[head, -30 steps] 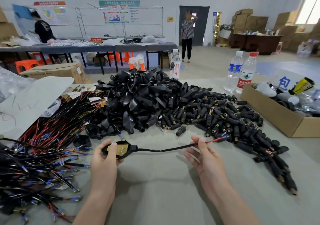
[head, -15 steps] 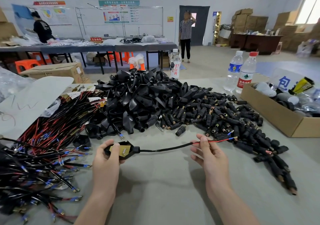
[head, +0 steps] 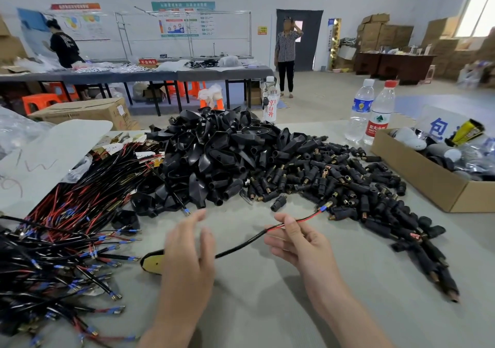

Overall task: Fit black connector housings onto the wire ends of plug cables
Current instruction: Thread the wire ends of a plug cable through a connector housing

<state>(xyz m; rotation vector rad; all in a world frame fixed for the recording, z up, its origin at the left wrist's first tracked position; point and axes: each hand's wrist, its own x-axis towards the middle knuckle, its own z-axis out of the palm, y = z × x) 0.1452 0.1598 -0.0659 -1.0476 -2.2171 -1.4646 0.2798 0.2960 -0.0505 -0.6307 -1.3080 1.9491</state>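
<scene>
A plug cable (head: pixel 241 243) is pinched in the grip of the right hand (head: pixel 297 238), just where its black sheath gives way to 2 thin wires. The red wire runs on past the fingers to a blue-collared metal terminal (head: pixel 325 207), which reaches the near edge of the pile of small black connector housings (head: pixel 348 187) beyond the grip. The left hand (head: pixel 187 251) is released, fingers spread, above the cable's plug end (head: pixel 152 262), which lies flat on the table (head: pixel 254 307) and is partly hidden under it. Further loose cables (head: pixel 61 235) are heaped left of that hand.
</scene>
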